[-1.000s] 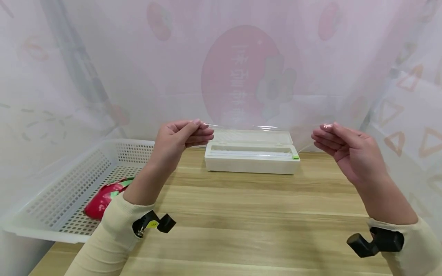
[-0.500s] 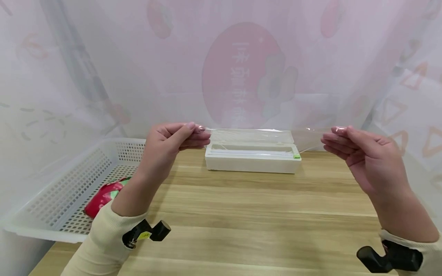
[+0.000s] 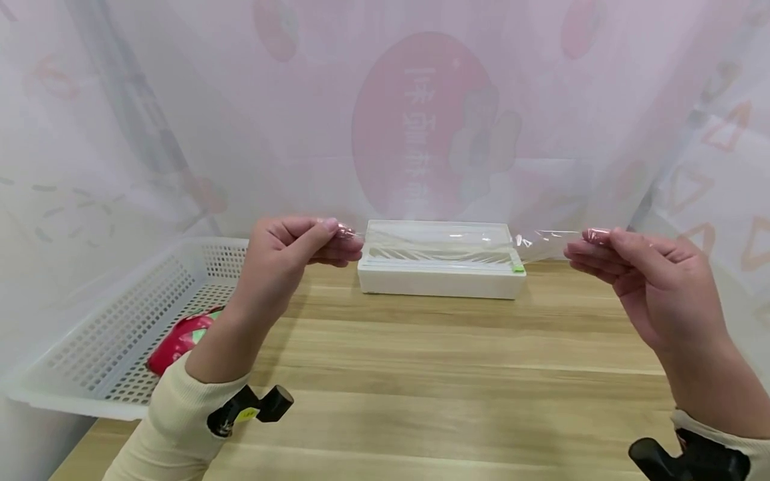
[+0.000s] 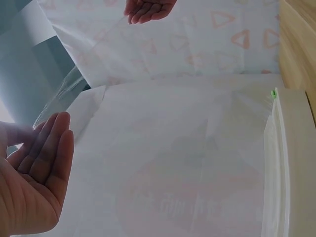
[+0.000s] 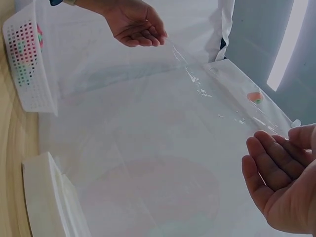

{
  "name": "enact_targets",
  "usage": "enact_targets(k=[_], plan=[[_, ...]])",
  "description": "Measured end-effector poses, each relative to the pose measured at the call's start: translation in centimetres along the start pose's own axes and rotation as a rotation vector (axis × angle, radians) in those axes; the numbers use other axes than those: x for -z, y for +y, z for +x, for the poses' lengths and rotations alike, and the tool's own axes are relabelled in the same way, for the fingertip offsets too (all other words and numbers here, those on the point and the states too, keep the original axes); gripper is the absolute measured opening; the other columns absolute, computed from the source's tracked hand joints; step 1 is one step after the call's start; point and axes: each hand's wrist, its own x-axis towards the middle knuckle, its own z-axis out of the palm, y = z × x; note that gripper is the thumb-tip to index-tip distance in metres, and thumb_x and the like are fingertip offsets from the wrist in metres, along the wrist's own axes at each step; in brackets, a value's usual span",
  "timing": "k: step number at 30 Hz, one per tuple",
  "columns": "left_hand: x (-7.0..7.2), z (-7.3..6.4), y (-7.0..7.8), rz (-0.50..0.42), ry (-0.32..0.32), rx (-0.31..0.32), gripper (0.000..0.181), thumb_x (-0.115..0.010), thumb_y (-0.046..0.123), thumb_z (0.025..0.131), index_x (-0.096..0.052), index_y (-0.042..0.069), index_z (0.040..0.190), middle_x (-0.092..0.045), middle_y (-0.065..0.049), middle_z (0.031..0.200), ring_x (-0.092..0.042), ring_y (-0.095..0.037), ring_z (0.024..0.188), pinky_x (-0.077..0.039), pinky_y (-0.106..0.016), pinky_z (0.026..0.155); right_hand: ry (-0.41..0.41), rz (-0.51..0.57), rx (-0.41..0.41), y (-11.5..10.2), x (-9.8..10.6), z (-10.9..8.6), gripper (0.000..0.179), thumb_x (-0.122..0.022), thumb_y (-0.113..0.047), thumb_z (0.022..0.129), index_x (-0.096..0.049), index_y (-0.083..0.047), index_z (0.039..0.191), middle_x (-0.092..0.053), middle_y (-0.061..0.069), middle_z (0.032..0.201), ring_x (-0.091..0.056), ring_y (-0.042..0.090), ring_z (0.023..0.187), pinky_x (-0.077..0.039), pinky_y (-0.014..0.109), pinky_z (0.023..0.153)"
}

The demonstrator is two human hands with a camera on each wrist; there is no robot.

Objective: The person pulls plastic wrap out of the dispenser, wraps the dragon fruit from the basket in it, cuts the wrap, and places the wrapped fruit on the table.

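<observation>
A clear sheet of cling film (image 5: 200, 81) spans the gap between both hands, with glints along its upper edge. My left hand (image 3: 287, 250) pinches one corner between thumb and index finger. At the other corner, my right hand (image 3: 658, 280) pinches the film the same way, its remaining fingers held beneath. The white cling film box (image 3: 442, 284) rests on the table behind the film, lid (image 3: 434, 226) raised at the back. A small green piece (image 3: 518, 268) sits on the box's right front edge. The film slopes down toward the box and overlaps its opening in the head view.
To the left stands a white perforated basket (image 3: 57, 404) holding a red and green package (image 3: 180, 344), partly behind my left forearm. The wooden table (image 3: 433, 374) stretches in front of the box. Printed white curtains (image 3: 313, 100) hang around the back and sides.
Both hands have spread apart, the right one moving further right and slightly down, the left one slightly left. The film between them is drawn wider and now sits lower across the box.
</observation>
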Motion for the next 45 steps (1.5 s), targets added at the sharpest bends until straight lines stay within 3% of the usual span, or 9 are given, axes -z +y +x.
enact_targets(k=[3,6,14,21,34,41,45], plan=[[0.0,-0.1,0.1,0.035,-0.003,-0.003,0.020,-0.057,0.000,0.095,-0.069,-0.016,0.092,-0.073,-0.014,0.082,-0.072,-0.027,0.074,-0.058,-0.038,0.069,-0.012,0.020,0.000,0.1,0.4,-0.2,0.032,-0.028,0.017,0.099,-0.058,0.026,0.107,-0.067,0.031,0.101,-0.068,0.037,0.094,-0.052,0.044,0.087],[0.0,-0.3,0.1,0.074,-0.011,-0.016,0.021,-0.057,0.000,0.095,-0.068,-0.018,0.090,-0.072,-0.013,0.081,-0.072,-0.026,0.073,-0.058,-0.037,0.069,-0.008,-0.039,-0.002,0.1,0.3,-0.4,0.032,-0.029,0.018,0.098,-0.059,0.025,0.106,-0.067,0.029,0.100,-0.069,0.037,0.091,-0.053,0.043,0.085],[0.2,-1.4,0.2,0.206,-0.036,-0.024,0.021,-0.058,0.002,0.095,-0.070,-0.014,0.088,-0.072,-0.013,0.080,-0.071,-0.028,0.071,-0.058,-0.036,0.068,-0.046,-0.108,-0.061,-0.2,0.3,-1.5,0.032,-0.031,0.020,0.097,-0.060,0.023,0.109,-0.068,0.026,0.105,-0.069,0.035,0.091,-0.052,0.037,0.087],[0.1,-2.6,0.1,0.297,-0.062,-0.016,0.020,-0.059,0.003,0.095,-0.074,-0.008,0.087,-0.073,-0.011,0.079,-0.072,-0.025,0.071,-0.058,-0.034,0.068,-0.017,-0.320,-0.127,-0.6,-0.3,-2.4,0.024,-0.041,0.015,0.097,-0.061,0.022,0.109,-0.070,0.022,0.100,-0.070,0.031,0.089,-0.053,0.035,0.085],[0.0,-4.5,-0.9,0.311,-0.133,0.014,0.015,-0.061,-0.001,0.093,-0.073,-0.006,0.087,-0.073,-0.010,0.082,-0.072,-0.023,0.072,-0.058,-0.036,0.069,0.047,-0.654,-0.323,-1.1,-0.3,-4.7,0.021,-0.052,0.000,0.099,-0.068,0.013,0.104,-0.071,0.021,0.094,-0.070,0.025,0.089,-0.048,0.020,0.087],[-0.2,-5.7,-1.0,0.312,-0.169,0.008,0.015,-0.060,-0.004,0.092,-0.074,-0.005,0.086,-0.073,-0.007,0.080,-0.072,-0.022,0.071,-0.058,-0.034,0.071,0.011,-0.741,-0.303,-1.2,-0.2,-6.1,0.019,-0.053,0.006,0.096,-0.070,0.011,0.101,-0.072,0.019,0.092,-0.070,0.022,0.088,-0.052,0.021,0.079],[-0.1,-6.2,-1.1,0.303,-0.198,-0.013,0.015,-0.060,-0.006,0.091,-0.074,-0.004,0.086,-0.073,-0.007,0.081,-0.071,-0.021,0.070,-0.057,-0.034,0.072,-0.022,-0.804,-0.317,-1.1,-0.1,-6.9,0.019,-0.052,0.007,0.096,-0.071,0.009,0.101,-0.072,0.019,0.093,-0.071,0.023,0.089,-0.051,0.019,0.082]])
